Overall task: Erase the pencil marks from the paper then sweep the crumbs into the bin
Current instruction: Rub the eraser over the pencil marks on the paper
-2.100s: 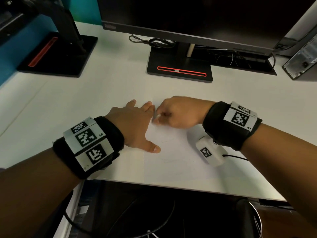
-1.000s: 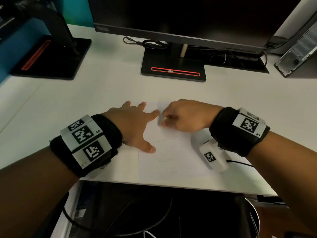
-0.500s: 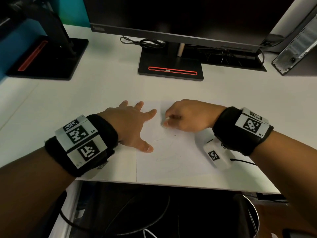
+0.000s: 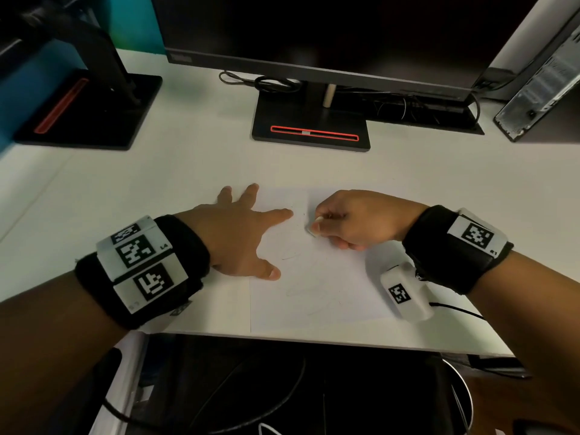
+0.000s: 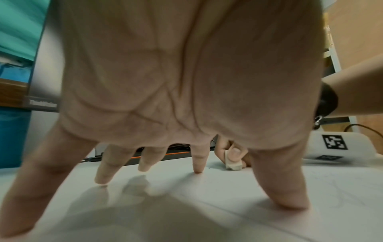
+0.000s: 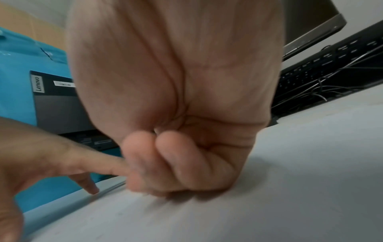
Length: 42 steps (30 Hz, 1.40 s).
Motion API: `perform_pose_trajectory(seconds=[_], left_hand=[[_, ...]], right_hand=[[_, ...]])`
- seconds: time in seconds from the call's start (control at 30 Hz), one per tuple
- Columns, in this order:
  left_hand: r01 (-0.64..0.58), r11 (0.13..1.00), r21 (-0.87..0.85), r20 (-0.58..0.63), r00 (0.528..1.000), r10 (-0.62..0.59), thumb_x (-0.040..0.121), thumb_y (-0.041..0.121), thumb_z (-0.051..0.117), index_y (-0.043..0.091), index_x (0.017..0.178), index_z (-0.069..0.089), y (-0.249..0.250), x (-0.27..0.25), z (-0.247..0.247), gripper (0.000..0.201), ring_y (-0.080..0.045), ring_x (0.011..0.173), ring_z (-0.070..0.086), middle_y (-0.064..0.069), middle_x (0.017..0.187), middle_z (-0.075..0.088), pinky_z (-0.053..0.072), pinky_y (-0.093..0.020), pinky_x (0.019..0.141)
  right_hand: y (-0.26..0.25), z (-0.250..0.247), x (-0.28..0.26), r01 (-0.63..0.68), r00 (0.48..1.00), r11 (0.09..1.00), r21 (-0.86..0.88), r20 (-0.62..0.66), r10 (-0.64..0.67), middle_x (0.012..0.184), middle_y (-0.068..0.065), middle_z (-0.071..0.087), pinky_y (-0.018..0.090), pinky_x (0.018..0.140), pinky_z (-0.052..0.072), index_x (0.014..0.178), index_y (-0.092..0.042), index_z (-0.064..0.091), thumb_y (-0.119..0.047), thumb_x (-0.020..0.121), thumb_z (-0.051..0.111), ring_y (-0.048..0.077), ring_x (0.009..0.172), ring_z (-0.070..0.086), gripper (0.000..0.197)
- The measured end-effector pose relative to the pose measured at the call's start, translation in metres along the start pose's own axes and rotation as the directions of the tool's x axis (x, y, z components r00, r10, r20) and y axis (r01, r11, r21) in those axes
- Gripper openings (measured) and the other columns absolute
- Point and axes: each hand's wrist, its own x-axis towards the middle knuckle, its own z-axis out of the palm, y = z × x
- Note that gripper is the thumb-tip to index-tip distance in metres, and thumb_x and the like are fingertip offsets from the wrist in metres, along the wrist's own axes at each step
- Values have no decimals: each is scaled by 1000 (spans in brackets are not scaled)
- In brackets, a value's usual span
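A white sheet of paper with faint pencil marks lies near the desk's front edge. My left hand lies spread with straight fingers on the sheet's left part, pressing it down; the left wrist view shows its fingertips touching the surface. My right hand is curled and pinches a small white eraser against the paper near its upper middle. The eraser also shows in the left wrist view, under the thumb. In the right wrist view my curled right hand hides the eraser. No bin is clearly visible.
A monitor on a black stand is at the back centre, a second stand at back left, a computer case at back right. Cables lie behind. The desk's front edge is close below the paper.
My right hand with the eraser has shifted slightly right and toward me across the paper. The left hand has spread its fingers a little but stays pressing the sheet.
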Motion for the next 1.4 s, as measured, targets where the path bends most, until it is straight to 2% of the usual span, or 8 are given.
perform_pose_trajectory(seconds=[0.33,0.47,0.57,0.77,0.9,1.03,1.2,1.4], left_hand=[[19,998,67,107,994,-26,52,95,61,53,143,-33,9,-2,6,138,-42,146,-29,-1,156,-41,21,-65,115],[27,998,50,125,992,-33,50,95,62,54,141,-34,10,0,5,139,-41,145,-31,0,155,-44,21,-68,114],[24,999,44,138,990,-30,50,95,62,55,140,-35,9,1,6,139,-41,144,-32,1,154,-45,22,-67,114],[26,998,50,145,989,-33,51,94,63,54,141,-35,10,1,5,139,-41,144,-33,1,153,-46,21,-66,115],[27,998,59,151,988,-35,49,95,63,55,138,-38,9,4,6,140,-42,143,-33,2,153,-46,24,-66,114],[21,998,54,148,988,-29,48,95,63,55,139,-37,9,3,6,140,-42,143,-33,2,153,-46,22,-68,114],[19,998,52,150,988,-27,48,95,63,56,138,-38,8,3,7,140,-42,143,-33,1,153,-46,22,-68,114],[14,999,37,157,987,-20,46,95,63,57,137,-37,7,5,7,141,-42,142,-35,2,152,-47,21,-69,114]], right_hand=[[-18,12,2,136,990,980,-148,52,-129,64,-3,67,32,69,51,71,-22,58,-39,102,50,9,57,58,37],[-18,3,6,108,993,981,-159,-28,-114,68,-2,65,36,72,52,77,-18,63,-41,103,49,15,65,59,38],[-28,15,4,217,976,959,-183,61,-209,73,-15,60,21,68,42,92,-25,68,-37,105,48,1,70,56,26],[-24,5,7,181,984,958,-221,35,-177,71,-11,57,26,70,39,79,-27,60,-39,104,48,6,69,55,31],[-30,14,-1,248,966,943,-220,129,-224,72,-23,59,11,67,36,86,-39,60,-37,105,48,-5,72,55,23],[-30,7,3,198,980,951,-239,59,-189,78,-9,62,28,74,44,91,-22,67,-36,105,47,8,74,57,29],[-33,13,-1,243,967,939,-245,137,-214,78,-16,58,17,69,37,83,-37,60,-38,105,47,-1,74,53,26],[-33,16,1,248,967,941,-228,111,-228,76,-25,58,16,71,39,99,-30,68,-36,105,49,-2,75,55,21]])
